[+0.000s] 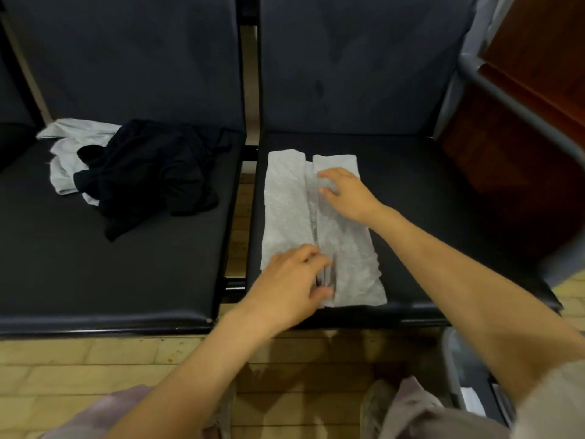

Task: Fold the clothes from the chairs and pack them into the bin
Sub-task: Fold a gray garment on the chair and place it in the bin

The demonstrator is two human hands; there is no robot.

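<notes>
grey garment [286, 213] is light, soft knit, limp with no stiffness, so it needs flattening before each fold; best to take it by the near hem corners and fold away. It lies on the right chair seat [427, 198], long sides already folded in to a centre seam, heathered pale grey, slightly wrinkled. left hand [291, 286] at the near end, fingers [319, 264] curled, pinching the inner fold edge. right hand [346, 193] flat on the far half, fingers spread, pressing down. black garment [152, 175] and a pale grey garment [68, 150] heaped unfolded on the left chair seat [79, 264]. bin [456, 369] probably at lower right, only its rim visible
</notes>
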